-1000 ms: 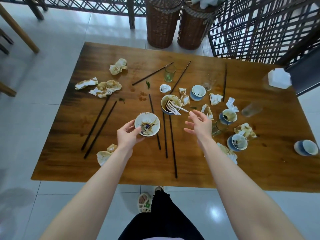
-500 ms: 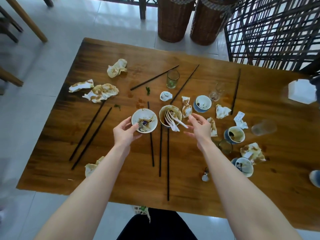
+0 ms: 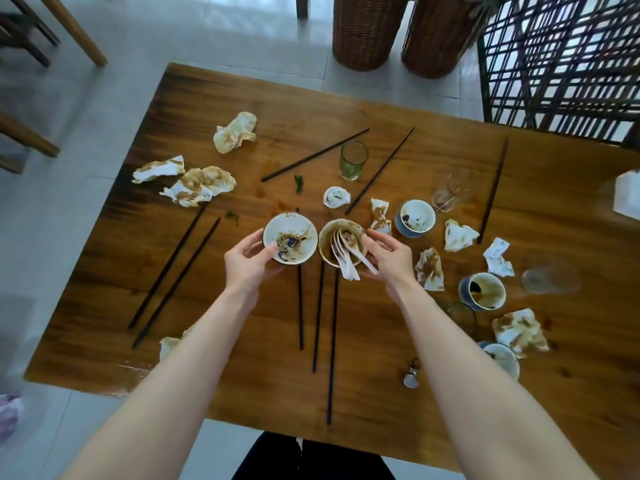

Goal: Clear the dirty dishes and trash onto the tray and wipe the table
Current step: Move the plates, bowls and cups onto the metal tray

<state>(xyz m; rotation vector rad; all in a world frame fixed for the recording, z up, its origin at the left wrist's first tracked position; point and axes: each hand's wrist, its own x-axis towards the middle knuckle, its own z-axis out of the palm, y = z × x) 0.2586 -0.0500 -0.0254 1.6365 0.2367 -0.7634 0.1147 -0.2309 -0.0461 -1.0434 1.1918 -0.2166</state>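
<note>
A dirty white bowl [image 3: 292, 237] smeared with brown sauce is held at its near-left rim by my left hand [image 3: 247, 261], thumb over the edge. Right beside it stands a brown-stained bowl [image 3: 337, 239] with white plastic spoons [image 3: 348, 256] in it. My right hand [image 3: 389, 258] curls round that bowl's right side. Both bowls are over the middle of the wooden table [image 3: 242, 375]. No tray is in view.
Dark chopsticks [image 3: 332, 341] lie scattered across the table. Soiled napkins [image 3: 201, 185] lie at the left and right. Blue cups [image 3: 415, 218], a green glass [image 3: 353, 160] and clear glasses [image 3: 450, 192] stand on the right. Wicker baskets [image 3: 363, 29] stand beyond the far edge.
My left hand carried the white bowl right, up against the spoon bowl. My right hand, open in the air before, now grips the spoon bowl. The camera moved closer over the table.
</note>
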